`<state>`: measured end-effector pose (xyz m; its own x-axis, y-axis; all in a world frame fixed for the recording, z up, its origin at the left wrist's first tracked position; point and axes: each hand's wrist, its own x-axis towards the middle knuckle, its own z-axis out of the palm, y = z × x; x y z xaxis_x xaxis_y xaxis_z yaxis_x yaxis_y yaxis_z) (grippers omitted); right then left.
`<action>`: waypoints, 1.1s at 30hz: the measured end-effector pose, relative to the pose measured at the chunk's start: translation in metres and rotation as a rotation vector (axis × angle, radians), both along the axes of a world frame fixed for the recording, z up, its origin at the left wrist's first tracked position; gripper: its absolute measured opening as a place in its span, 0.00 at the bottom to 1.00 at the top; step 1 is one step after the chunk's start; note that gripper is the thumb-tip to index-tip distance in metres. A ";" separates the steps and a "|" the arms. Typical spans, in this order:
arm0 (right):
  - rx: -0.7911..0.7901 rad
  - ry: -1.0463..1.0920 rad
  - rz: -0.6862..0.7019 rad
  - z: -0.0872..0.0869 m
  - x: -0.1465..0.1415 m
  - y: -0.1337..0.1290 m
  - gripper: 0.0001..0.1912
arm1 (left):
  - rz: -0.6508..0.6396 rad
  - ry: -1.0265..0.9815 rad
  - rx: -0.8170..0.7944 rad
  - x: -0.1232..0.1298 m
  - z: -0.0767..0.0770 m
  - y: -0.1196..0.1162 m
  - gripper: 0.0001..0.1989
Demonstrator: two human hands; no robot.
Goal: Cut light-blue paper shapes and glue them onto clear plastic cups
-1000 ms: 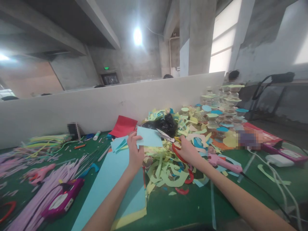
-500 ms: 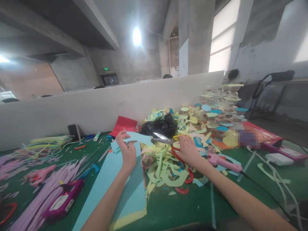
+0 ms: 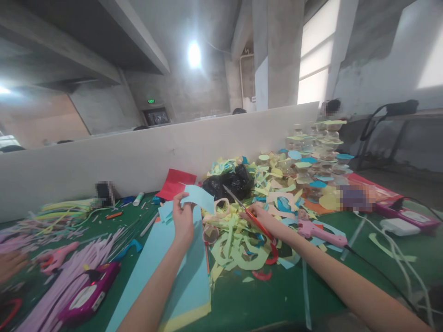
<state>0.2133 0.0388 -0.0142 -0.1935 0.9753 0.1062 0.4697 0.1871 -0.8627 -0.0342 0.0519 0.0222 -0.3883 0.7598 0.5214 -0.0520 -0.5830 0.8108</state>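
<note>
My left hand (image 3: 182, 216) pinches a curved strip of light blue paper (image 3: 200, 197), raised above a stack of light blue sheets (image 3: 183, 272). In my right hand (image 3: 258, 216) are red-handled scissors (image 3: 256, 220), their blades pointing up and left, apart from the strip. Below the scissors spreads a heap of pale green and yellow paper scraps (image 3: 238, 249). A black plastic bag (image 3: 238, 180) lies just behind the blade tips. Near my right wrist rests a pink glue gun (image 3: 321, 233) with a black cord.
Stacked clear cups with paper discs (image 3: 306, 168) stand at the back right. Lilac strips (image 3: 65, 281), a purple box (image 3: 90, 291) and another pink glue gun (image 3: 58, 258) lie left. Another person's hand (image 3: 12, 265) shows at the left edge. A white partition (image 3: 138, 154) runs behind.
The scissors have swung away from the blue paper, toward the right and down. The strip now bends upright in my left hand. Another person's hand has appeared at the left edge.
</note>
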 end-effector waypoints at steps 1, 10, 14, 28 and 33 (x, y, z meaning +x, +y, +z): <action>0.001 0.009 0.027 -0.001 -0.001 0.000 0.23 | -0.059 -0.038 -0.031 0.004 0.002 -0.003 0.11; 0.014 -0.121 -0.092 0.005 -0.001 -0.010 0.25 | -0.241 -0.148 -0.081 0.023 0.006 -0.013 0.10; 0.137 -0.322 -0.138 -0.008 0.004 0.001 0.17 | -0.239 -0.123 -0.082 0.020 0.004 -0.012 0.10; 0.247 -0.640 -0.103 -0.021 0.006 0.006 0.16 | -0.230 -0.135 -0.088 0.025 0.004 -0.014 0.10; 0.570 -0.720 -0.152 -0.021 0.004 0.002 0.16 | -0.243 -0.141 -0.108 0.027 0.002 -0.016 0.09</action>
<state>0.2170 0.0406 -0.0352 -0.2737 0.8331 0.4806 0.9103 0.3857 -0.1502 -0.0070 0.0362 0.0238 -0.2512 0.8874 0.3866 -0.2962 -0.4507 0.8421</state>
